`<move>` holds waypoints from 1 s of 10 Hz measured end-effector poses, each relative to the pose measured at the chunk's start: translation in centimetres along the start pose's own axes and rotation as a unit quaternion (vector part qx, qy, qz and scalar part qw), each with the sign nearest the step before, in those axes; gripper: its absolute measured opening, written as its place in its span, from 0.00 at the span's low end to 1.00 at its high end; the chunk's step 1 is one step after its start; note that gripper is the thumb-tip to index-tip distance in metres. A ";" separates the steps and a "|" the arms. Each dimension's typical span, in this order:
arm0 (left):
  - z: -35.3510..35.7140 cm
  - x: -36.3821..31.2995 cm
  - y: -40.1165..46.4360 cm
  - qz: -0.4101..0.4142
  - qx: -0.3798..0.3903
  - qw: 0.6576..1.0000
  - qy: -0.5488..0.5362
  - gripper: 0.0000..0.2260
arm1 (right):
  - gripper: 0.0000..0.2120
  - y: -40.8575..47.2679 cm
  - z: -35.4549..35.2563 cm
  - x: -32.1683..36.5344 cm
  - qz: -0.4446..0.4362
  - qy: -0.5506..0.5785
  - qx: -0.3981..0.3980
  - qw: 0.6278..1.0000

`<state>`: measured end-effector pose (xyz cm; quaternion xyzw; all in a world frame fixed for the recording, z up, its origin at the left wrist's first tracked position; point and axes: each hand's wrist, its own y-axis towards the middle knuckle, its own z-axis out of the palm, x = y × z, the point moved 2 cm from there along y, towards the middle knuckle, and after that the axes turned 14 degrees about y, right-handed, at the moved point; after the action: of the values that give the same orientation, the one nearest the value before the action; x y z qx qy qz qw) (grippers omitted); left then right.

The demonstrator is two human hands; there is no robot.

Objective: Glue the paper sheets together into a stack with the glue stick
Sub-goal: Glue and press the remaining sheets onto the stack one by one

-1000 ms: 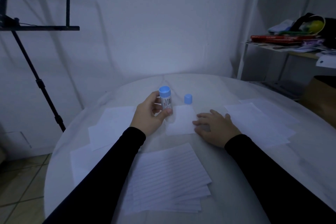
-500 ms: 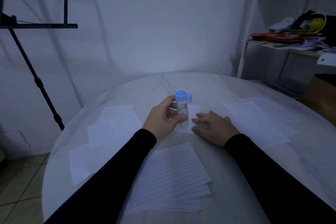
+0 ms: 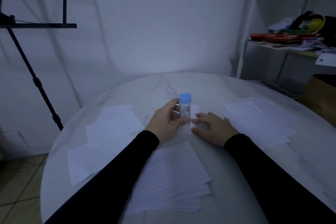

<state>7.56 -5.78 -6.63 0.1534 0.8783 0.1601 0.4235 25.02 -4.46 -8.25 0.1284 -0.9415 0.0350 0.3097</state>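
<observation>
Dim light covers a round white table (image 3: 236,160) set against a pale wall. My left hand (image 3: 166,123) grips the glue stick (image 3: 185,110) upright, thumb and fingers curled round its labelled barrel (blue end up), lower end on the small paper sheet (image 3: 195,112) at table centre. My right hand (image 3: 212,127) lies flat on that sheet, fingers spread. Lined sheets (image 3: 174,174) lie nearest me; plain sheets (image 3: 112,125) to the left, more sheets (image 3: 258,120) to the right.
</observation>
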 end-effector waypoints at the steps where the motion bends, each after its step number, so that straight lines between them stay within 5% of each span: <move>1: -0.1 0.1 0.1 0.006 0.003 1.000 0.018 0.20 | 0.22 0.0 0.0 0.0 0.002 -0.002 0.001 1.000; 10: -3.9 2.9 0.9 -0.041 0.001 0.998 0.053 0.21 | 0.21 0.1 0.1 -0.2 0.007 0.029 -0.007 1.000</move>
<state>2.92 -4.43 -5.99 0.1090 0.9054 0.1495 0.3821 25.07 -4.31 -8.43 0.1191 -0.9332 0.0345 0.3372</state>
